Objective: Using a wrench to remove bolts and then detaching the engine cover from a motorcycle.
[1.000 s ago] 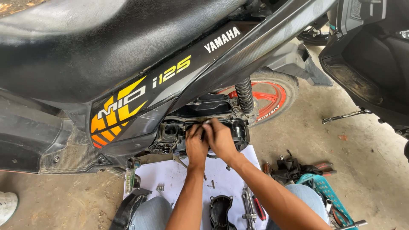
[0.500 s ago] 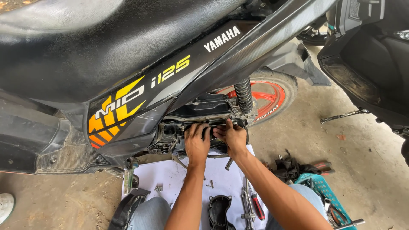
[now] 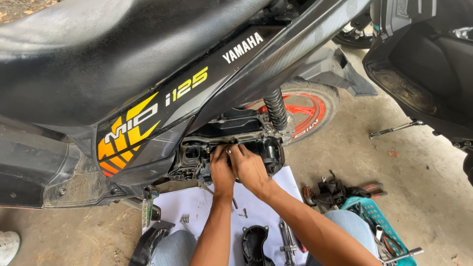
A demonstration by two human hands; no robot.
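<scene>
Here a black scooter [image 3: 148,83] fills most of the view, its long seat across the top and its side panel painted with yellow and orange shapes. Behind it the rear wheel [image 3: 305,111] with a red rim rests on the concrete floor [image 3: 409,177], and a coiled shock spring [image 3: 276,108] runs down beside it. A second dark scooter [image 3: 423,64] stands well apart at the right. Under the side panel the engine case [image 3: 231,148] lies open, probably so that its inside can be reached from a low sitting spot. Both hands work there, side by side and touching: the left hand [image 3: 220,170] presses its curled fingers against the lower edge of the opening, and the right hand [image 3: 250,167] does the same just beside it, its fingers bent over the rim. Whether either hand pinches a small part cannot be told, since the fingertips are hidden in the case. A white sheet [image 3: 236,212] is spread on the floor below, likely to keep loose parts clean and easy to find; a few small screws [image 3: 185,219] lie on it, with a black cover [image 3: 253,244] and a metal wrench [image 3: 286,241]. A teal basket [image 3: 369,214] with tools sits at the right, near a dark rag [image 3: 335,189].
</scene>
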